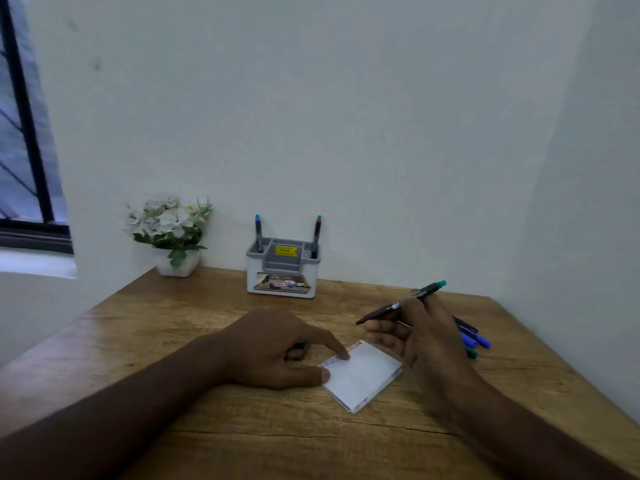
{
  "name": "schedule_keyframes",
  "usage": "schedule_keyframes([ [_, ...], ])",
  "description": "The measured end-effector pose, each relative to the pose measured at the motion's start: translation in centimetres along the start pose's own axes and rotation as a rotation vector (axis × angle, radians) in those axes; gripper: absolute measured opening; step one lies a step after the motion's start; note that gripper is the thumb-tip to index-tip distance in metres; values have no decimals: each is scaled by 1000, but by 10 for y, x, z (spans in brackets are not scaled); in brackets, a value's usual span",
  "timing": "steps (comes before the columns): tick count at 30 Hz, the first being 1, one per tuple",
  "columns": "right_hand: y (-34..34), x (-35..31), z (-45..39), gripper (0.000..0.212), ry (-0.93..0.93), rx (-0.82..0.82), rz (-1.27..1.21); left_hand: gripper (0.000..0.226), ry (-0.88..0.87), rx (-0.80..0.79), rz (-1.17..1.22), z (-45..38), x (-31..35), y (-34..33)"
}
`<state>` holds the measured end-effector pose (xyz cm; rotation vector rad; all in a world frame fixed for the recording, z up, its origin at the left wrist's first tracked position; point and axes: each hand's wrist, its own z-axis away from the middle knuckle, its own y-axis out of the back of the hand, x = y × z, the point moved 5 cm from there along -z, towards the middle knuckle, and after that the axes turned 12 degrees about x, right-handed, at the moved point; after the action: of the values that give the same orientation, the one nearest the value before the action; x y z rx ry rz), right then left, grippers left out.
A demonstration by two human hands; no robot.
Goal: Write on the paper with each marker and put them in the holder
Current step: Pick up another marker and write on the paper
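Observation:
A small white paper pad (363, 375) lies on the wooden desk (207, 427) in front of me. My left hand (277, 348) rests beside it, forefinger and thumb touching its left edge; something dark may be tucked under the curled fingers. My right hand (415, 337) holds a black marker with a green end (401, 302) above the pad, tip pointing left. A grey and white holder (282, 271) stands at the back against the wall with two markers upright in it, one on the left (258, 233) and one on the right (316, 235).
Several loose markers (474, 337), blue, black and green, lie on the desk behind my right hand. A white pot of artificial flowers (173, 233) stands at the back left corner. Walls close the desk at the back and right; a window is at far left.

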<state>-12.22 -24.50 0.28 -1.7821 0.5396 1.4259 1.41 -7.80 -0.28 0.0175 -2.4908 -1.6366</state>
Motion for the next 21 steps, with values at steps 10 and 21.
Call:
schedule_keyframes([
  [10, -12, 19, 12, 36, 86, -179, 445, 35, 27, 42, 25, -6, -10, -8],
  [21, -17, 10, 20, 15, 319, -328, 868, 33, 38, 55, 136, -9, -19, -9],
])
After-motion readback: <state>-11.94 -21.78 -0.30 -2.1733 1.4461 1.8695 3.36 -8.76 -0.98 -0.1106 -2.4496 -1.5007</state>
